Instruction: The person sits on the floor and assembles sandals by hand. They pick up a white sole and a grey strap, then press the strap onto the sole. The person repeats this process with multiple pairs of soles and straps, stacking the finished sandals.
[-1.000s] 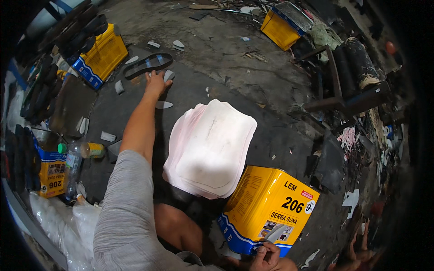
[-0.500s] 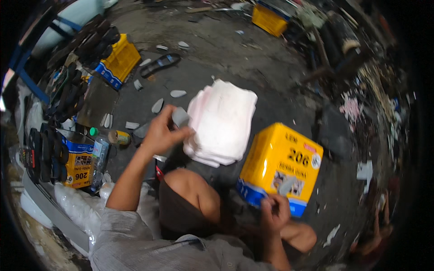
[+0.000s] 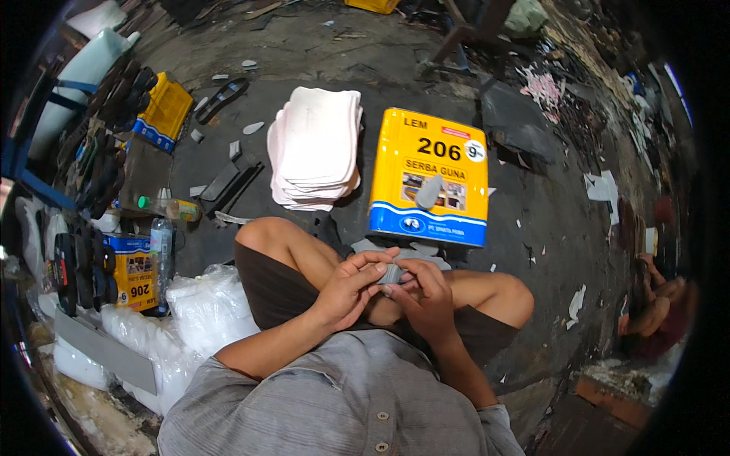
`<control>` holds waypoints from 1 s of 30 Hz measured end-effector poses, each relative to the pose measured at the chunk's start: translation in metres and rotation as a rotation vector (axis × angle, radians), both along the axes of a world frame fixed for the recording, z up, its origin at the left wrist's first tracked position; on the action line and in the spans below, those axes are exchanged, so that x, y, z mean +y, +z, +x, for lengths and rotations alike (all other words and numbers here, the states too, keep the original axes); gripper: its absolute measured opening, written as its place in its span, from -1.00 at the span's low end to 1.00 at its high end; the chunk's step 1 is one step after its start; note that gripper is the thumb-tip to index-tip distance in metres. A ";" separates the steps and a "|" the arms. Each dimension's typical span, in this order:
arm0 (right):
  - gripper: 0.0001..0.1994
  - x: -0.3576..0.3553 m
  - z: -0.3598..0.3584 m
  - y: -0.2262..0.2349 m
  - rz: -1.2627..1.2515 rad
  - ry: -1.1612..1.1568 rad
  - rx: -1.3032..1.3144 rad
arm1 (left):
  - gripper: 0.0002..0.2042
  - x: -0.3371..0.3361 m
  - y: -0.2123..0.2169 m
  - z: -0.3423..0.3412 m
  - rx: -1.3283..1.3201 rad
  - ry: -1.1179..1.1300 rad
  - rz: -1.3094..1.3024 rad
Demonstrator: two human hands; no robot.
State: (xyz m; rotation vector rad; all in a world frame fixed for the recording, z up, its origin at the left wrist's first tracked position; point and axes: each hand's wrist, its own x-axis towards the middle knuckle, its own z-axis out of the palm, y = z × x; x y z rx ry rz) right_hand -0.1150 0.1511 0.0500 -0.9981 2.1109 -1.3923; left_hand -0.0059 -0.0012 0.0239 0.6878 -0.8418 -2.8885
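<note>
Above my lap, my left hand [image 3: 351, 286] and my right hand [image 3: 426, 295] meet, fingers closed around a small stack of grey pieces [image 3: 391, 274]. Layered edges show between the fingertips; the rest is covered by them. Just beyond my hands stands a yellow and blue rectangular tin [image 3: 388, 163], with one grey teardrop-shaped piece [image 3: 430, 192] lying on its top face. A pile of whitish-pink, sole-shaped sheets [image 3: 315, 137] rests on the floor left of the tin. Flat grey scraps [image 3: 420, 255] lie between the tin and my legs.
At left are rows of dark sandals [image 3: 84, 262], another yellow tin [image 3: 135, 273], a clear bottle [image 3: 161, 242] and white plastic-wrapped bundles [image 3: 213, 300]. A single dark sandal [image 3: 222, 100] and pale scraps lie farther off. Another person [image 3: 658, 304] sits at the far right.
My left hand has come from beside the whitish sheets to my lap, carrying the grey stack. My right hand has moved left from the tin's near edge to meet it. The view has shifted.
</note>
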 end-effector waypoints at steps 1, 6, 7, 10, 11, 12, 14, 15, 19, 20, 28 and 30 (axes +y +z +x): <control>-0.59 0.006 0.002 -0.004 -0.017 -0.006 0.058 | -0.60 0.007 -0.001 -0.001 0.024 0.050 0.060; -0.61 0.026 0.002 -0.013 -0.055 0.077 0.198 | -0.51 0.016 0.005 -0.001 -0.274 -0.094 0.031; -0.62 0.029 0.000 -0.013 -0.036 0.112 0.229 | -0.51 0.015 0.006 0.000 -0.324 -0.160 0.024; -0.69 0.038 -0.005 -0.015 0.005 0.066 -0.099 | -0.53 0.013 0.008 0.000 -0.192 -0.202 0.087; -0.72 0.040 -0.007 -0.016 0.010 0.074 -0.157 | -0.52 0.012 0.007 0.000 -0.177 -0.194 0.083; -0.74 0.042 -0.008 -0.017 0.003 0.083 -0.227 | -0.51 0.012 0.007 0.001 -0.202 -0.197 0.040; -0.83 0.044 -0.012 -0.019 -0.085 0.060 -0.385 | -0.49 0.011 0.005 0.002 -0.205 -0.200 -0.033; -0.83 0.044 -0.014 -0.020 -0.099 0.068 -0.471 | -0.47 0.010 0.005 0.002 -0.208 -0.208 0.008; -0.84 0.047 -0.025 -0.022 -0.051 0.162 -0.650 | -0.44 0.008 0.001 0.005 -0.160 -0.280 0.077; -0.84 0.048 -0.026 -0.023 -0.013 0.202 -0.654 | -0.45 0.008 0.000 0.005 -0.152 -0.299 0.063; -0.85 0.048 -0.023 -0.041 -0.219 -0.172 -0.856 | -0.38 0.003 -0.011 0.008 -0.071 -0.328 0.018; -0.85 0.047 -0.027 -0.045 -0.288 -0.385 -0.799 | -0.38 -0.001 -0.009 0.009 -0.084 -0.308 0.043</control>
